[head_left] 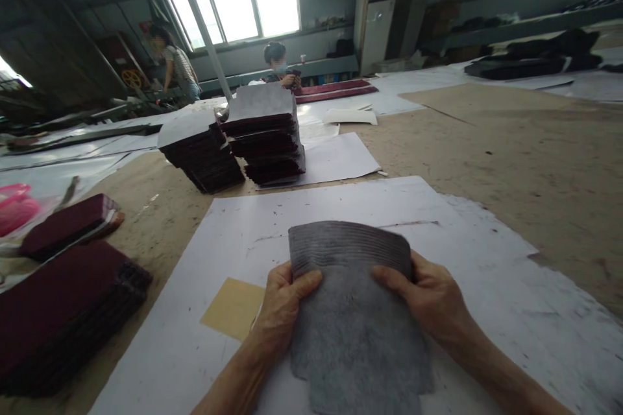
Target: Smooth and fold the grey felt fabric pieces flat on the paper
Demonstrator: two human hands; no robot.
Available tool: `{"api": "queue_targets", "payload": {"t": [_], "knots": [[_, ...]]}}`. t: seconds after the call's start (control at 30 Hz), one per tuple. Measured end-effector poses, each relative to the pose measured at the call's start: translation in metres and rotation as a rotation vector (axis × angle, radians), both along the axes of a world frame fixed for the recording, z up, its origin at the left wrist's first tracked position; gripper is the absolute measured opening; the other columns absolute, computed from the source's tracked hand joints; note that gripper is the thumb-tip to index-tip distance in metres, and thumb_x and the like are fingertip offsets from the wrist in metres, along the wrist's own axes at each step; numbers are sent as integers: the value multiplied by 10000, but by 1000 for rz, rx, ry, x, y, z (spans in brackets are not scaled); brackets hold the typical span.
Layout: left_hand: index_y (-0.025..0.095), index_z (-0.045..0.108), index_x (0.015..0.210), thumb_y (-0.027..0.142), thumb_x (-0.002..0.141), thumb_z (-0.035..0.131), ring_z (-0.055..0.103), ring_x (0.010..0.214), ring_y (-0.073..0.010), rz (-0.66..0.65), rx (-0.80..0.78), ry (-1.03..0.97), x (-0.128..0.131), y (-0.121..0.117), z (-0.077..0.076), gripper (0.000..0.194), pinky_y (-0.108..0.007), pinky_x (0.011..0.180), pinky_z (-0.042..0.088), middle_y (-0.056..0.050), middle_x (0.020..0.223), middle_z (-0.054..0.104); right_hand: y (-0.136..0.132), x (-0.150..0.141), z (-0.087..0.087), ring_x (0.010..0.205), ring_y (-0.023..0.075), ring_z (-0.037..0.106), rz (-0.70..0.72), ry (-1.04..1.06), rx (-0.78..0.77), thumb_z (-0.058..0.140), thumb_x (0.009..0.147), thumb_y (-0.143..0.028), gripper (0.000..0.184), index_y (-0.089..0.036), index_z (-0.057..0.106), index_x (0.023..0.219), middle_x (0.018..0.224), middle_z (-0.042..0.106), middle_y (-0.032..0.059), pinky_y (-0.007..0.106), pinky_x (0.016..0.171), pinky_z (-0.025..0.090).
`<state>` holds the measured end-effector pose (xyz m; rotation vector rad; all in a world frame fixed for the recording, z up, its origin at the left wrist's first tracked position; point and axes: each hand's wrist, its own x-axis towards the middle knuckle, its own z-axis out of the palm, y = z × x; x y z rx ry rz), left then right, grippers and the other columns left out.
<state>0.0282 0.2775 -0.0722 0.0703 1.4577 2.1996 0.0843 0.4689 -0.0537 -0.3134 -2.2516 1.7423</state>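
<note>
A stack of grey cut fabric pieces (355,331) is held between both hands over a white paper sheet (233,233). The far edges of the pieces are fanned into thin, even steps. My left hand (280,301) grips the left side, its thumb flat on the top piece. On the opposite side my right hand (433,288) is closed round the edge, thumb on top too. The fingers beneath the stack are hidden. A tan square card (235,308) lies on the paper beside my left hand.
Two tall piles stand beyond the paper: a left pile (202,149) and a right pile (267,136). Maroon stacks (63,298) lie at left, near a pink plastic item (18,207). Across the table sits a person (280,68); another person (178,65) stands farther left.
</note>
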Motion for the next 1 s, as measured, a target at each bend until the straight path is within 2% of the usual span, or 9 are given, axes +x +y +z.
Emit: {"api": "queue_targets", "payload": {"t": [0.13,0.2,0.37,0.47,0.6,0.7,0.77,0.83,1.0], "knots": [[150,683,828,217,684,695,571,727,-116,112,-161,270,0,0,-2,160,-207,683,436,-5,799,671,-2,-5,1,705,214,638,113,-183,-394,700,617,-395,459,-165,583,996,858,685,46,298,574,523],[150,684,842,215,679,697,576,741,-121,124,-137,265,-1,1,-1,176,-213,696,441,-10,818,678,-3,-4,-3,652,192,624,52,-131,-252,724,587,-345,409,-179,605,942,779,678,15,282,556,512],[100,665,837,153,600,720,611,631,-170,6,99,-72,-3,1,5,250,-284,617,479,-68,748,684,-4,6,-7,614,152,605,-88,278,462,662,687,-296,191,-229,660,866,727,670,-16,251,621,482],[87,665,870,158,612,708,623,663,-186,-67,179,-96,-1,0,8,271,-295,646,486,-91,771,687,-5,10,0,619,147,606,-102,355,521,654,700,-297,173,-245,663,865,762,677,-16,247,643,479],[102,671,853,218,626,724,607,624,-165,-2,90,60,4,1,11,260,-281,608,479,-66,749,686,-4,8,14,625,167,599,-56,175,65,733,573,-274,270,-215,655,825,704,662,-22,272,599,489],[124,675,777,209,613,742,574,587,-114,99,66,197,9,1,15,197,-224,579,446,-7,697,675,-4,9,24,645,189,622,172,-33,-503,742,535,-247,382,-151,642,890,775,685,36,304,602,513],[133,679,744,194,608,745,556,590,-88,142,87,267,14,-1,21,163,-192,585,427,19,684,669,-7,13,31,663,212,636,295,-111,-660,711,569,-262,358,-105,644,883,799,691,86,351,650,526],[133,682,719,180,605,744,550,589,-79,170,97,324,20,-4,29,139,-183,588,419,24,676,669,-13,21,39,654,224,640,272,-88,-560,690,591,-273,293,-99,654,823,757,692,85,366,648,533],[128,701,793,159,534,742,602,626,-144,55,188,233,39,-17,60,264,-245,626,458,-37,719,696,-30,52,48,808,214,642,102,595,256,634,660,-185,274,-196,686,929,886,701,37,323,745,520]]}}
